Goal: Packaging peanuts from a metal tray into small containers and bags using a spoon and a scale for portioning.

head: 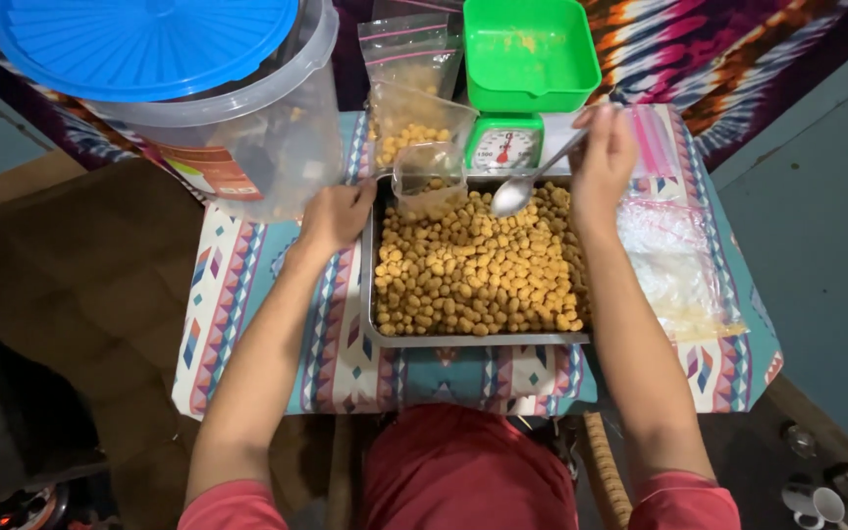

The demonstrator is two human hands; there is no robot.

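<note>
Right hand [603, 162] fingers closed around a spoon [514, 194] over the tray [473, 340] of golden snacks [473, 270]. Left hand [338, 214] touches the small bag [428, 182]; grip unclear. Best: scoop level, tip slowly.

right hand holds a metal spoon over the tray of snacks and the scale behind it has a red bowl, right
Not quite: the head view shows the scale carrying a green bowl, not red. The right hand does hold the metal spoon over the tray of snacks.
</note>
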